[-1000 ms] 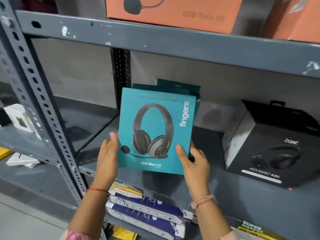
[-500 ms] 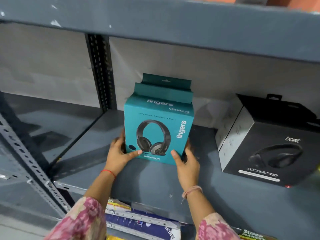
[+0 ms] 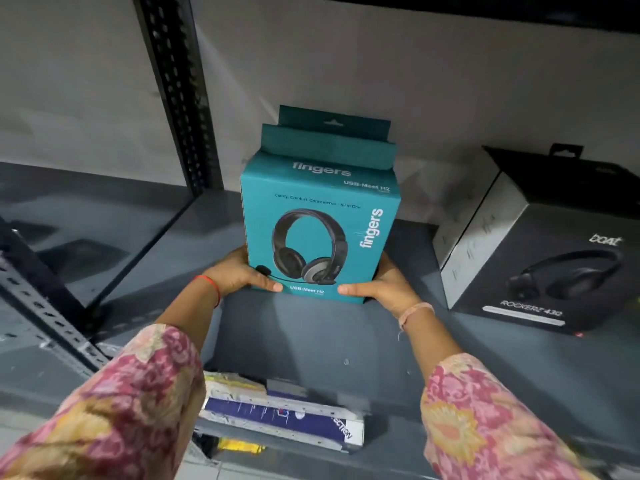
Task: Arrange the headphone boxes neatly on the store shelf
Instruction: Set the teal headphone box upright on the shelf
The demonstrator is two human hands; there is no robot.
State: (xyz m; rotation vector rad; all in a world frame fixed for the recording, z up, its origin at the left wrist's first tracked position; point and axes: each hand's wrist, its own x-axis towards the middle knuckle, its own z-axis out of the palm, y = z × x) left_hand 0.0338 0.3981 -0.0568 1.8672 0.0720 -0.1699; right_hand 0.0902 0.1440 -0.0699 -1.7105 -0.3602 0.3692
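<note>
You have the teal headphone box (image 3: 320, 233) standing upright on the grey shelf (image 3: 311, 337), its printed front facing you, with the headset picture and the word "fingers" running up its right side. Your left hand (image 3: 239, 273) is wrapped around the lower left corner of the box, thumb laid flat across the bottom of the front face and the fingers hidden behind the left side. Your right hand (image 3: 384, 285) grips the lower right corner the same way, thumb pointing inward along the bottom edge, fingers out of sight round the right side. So both hands are closed on the box, holding it between them.

Behind it stands a second teal box (image 3: 332, 133) of the same kind, only its top flaps and hang tab showing above the front one; the two look touching or very nearly so, back to front, close to the pale wall (image 3: 415, 81).

To your right on the same shelf, well apart from the teal boxes, sits a black headphone box (image 3: 540, 244), turned at an angle so that a white side panel faces the teal box. To your left a dark perforated upright (image 3: 176, 95) rises at the back of the shelf. Below the shelf edge, between your patterned sleeves (image 3: 131, 403), lie flat blue and white packets (image 3: 287, 417).
</note>
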